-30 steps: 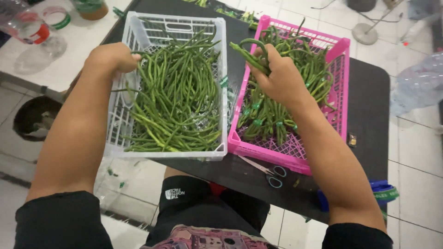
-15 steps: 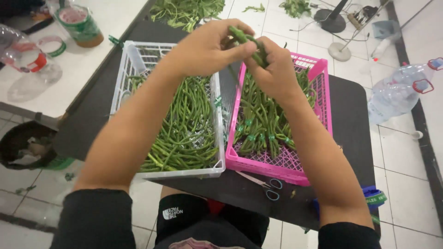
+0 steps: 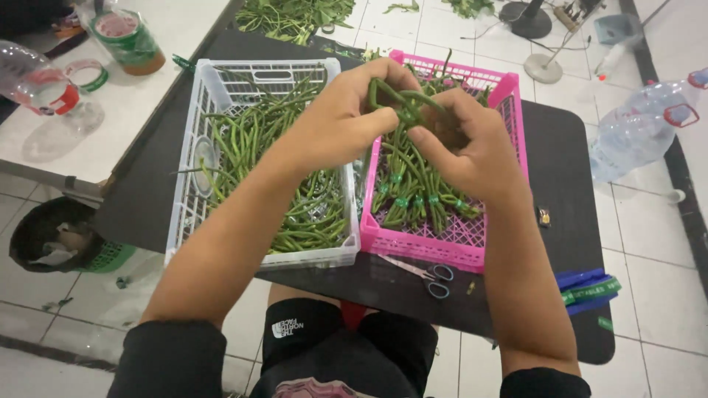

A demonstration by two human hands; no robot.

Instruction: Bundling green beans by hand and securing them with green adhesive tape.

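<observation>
White tiled floor (image 3: 649, 243) all around, with a dark table (image 3: 147, 199) sitting in the middle of it and a second, pale table (image 3: 66, 147) off to the left carrying a cup and a plastic bottle. Two crates are sitting side by side on the dark table: a white crate (image 3: 188, 214) heaped with loose long green beans (image 3: 258, 162), and a pink crate (image 3: 442, 247) holding beans already banded into bunches with green ties.

Both hands are working above the pink crate's near-left corner. The left hand (image 3: 343, 118) is closing thumb and fingers around a small bunch of beans (image 3: 402, 103), and the right hand (image 3: 472, 144) is pinching the same bunch from the other side, fingers curled in tight. So both are holding it, neither is open.

Handling-wise, I'd say these beans are light, thin and bendy; you can see them looping over between the hands. They're probably going to flop and slide apart if gripped at one end, so taking hold near the middle, where the stems are gathered, looks like the safest spot. Squeezing too hard could snap them.

Scissors (image 3: 428, 274) are lying on the table just in front of the pink crate, and a big clear water bottle (image 3: 641, 129) is lying on the floor to the right.
</observation>
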